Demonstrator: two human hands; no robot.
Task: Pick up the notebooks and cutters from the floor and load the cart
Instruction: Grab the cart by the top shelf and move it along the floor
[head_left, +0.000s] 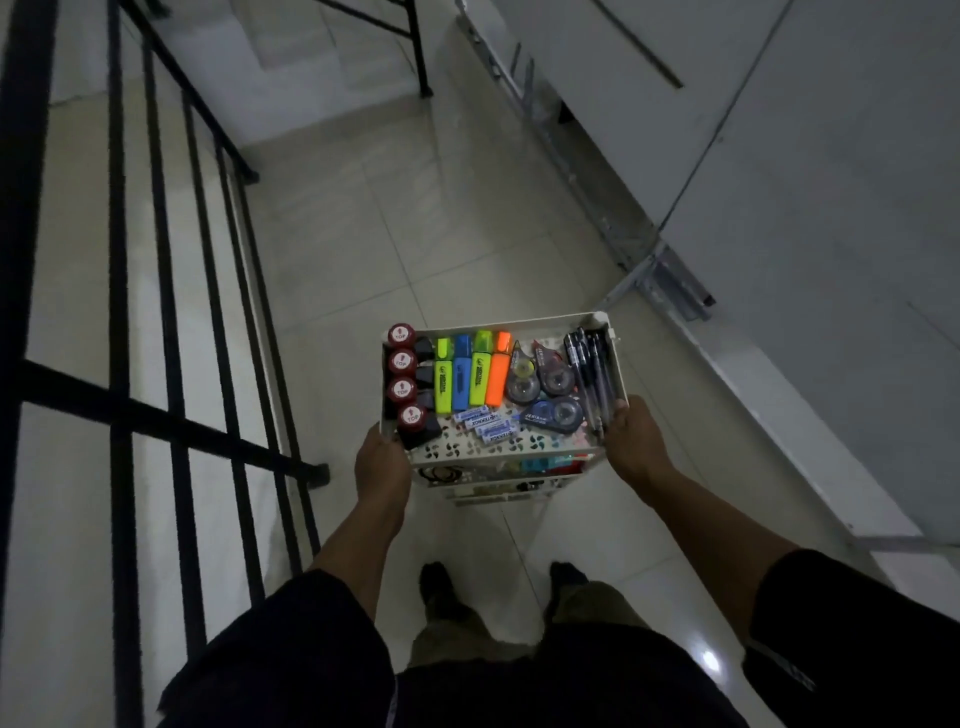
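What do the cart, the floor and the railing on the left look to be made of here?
Cart: thin white sheet, likely painted metal or plastic; its tray floor is perforated with small cut-outs. Both hands grip its near corners, left hand, right hand.
Floor: glossy pale tiles, probably ceramic; grout lines and a light glare show.
Railing: black bars, probably painted metal, matte.

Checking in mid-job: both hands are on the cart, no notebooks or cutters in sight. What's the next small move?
Probably roll the cart ahead along the tiled floor. The left hand and right hand grip its near corners, and nothing to pick up shows yet.
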